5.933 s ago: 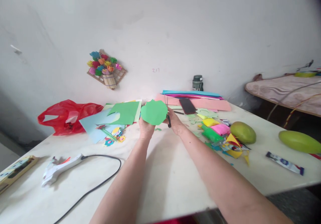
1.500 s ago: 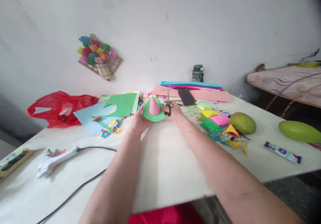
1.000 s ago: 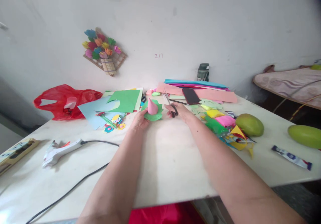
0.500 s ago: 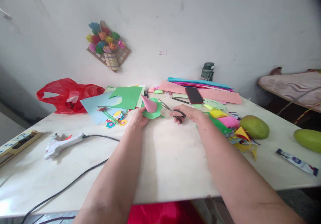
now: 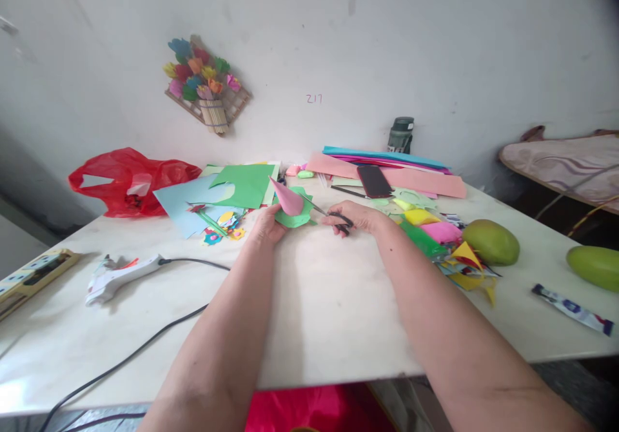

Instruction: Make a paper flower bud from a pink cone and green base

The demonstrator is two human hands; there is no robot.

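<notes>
My left hand [image 5: 271, 224] is closed on the left edge of a green paper piece [image 5: 296, 218] with a wavy outline. A pink paper cone [image 5: 289, 201] stands on that green paper, its tip leaning up and to the left. My right hand [image 5: 352, 216] grips the dark handles of a pair of scissors [image 5: 320, 210]. The blades point left and reach over the right edge of the green paper, close to the cone. Part of my left fingers is hidden beneath the paper.
A white glue gun [image 5: 123, 278] with a black cord lies left, near a red plastic bag [image 5: 133, 184]. Green card [image 5: 246, 186] and paper flowers are behind my left hand. A phone [image 5: 374, 181], coloured scraps, a mango [image 5: 491, 243] and a tube [image 5: 573, 309] lie to the right.
The scissors have moved left, so their blades now overlap the green paper. My left hand keeps its hold on the paper with the cone.
</notes>
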